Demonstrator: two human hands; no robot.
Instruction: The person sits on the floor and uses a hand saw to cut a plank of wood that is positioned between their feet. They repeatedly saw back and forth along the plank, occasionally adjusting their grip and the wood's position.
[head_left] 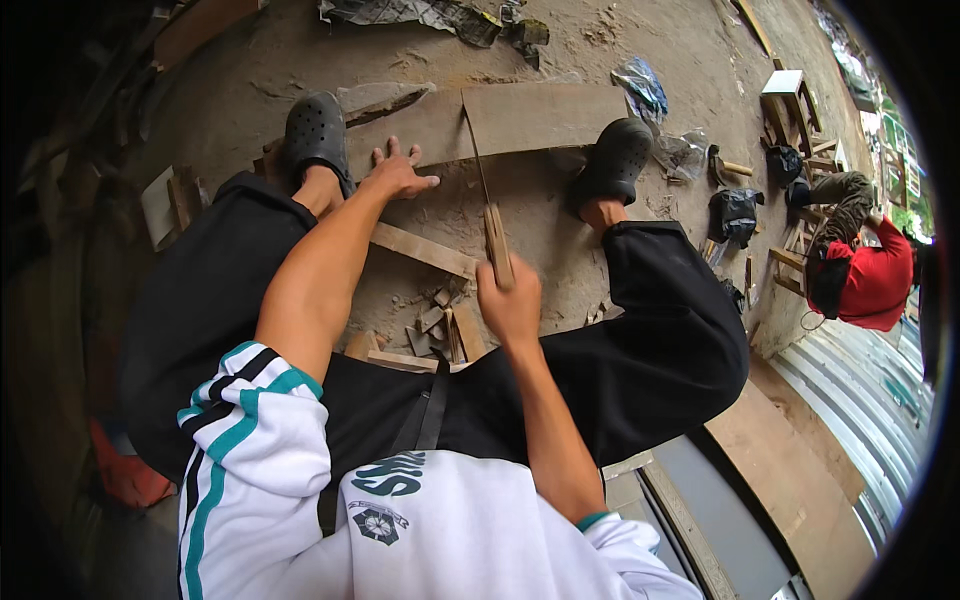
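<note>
Dusty concrete floor (pixel 620 60) spreads under me, littered with wood scraps (pixel 440 325). From the left, I see my left hand (pixel 398 172) spread flat, fingers splayed, pressing on the wooden board (pixel 520 120) between my two black clogs. My right hand (pixel 510 305) is clenched round the handle of a handsaw (pixel 490 215), its blade set in the board's cut.
</note>
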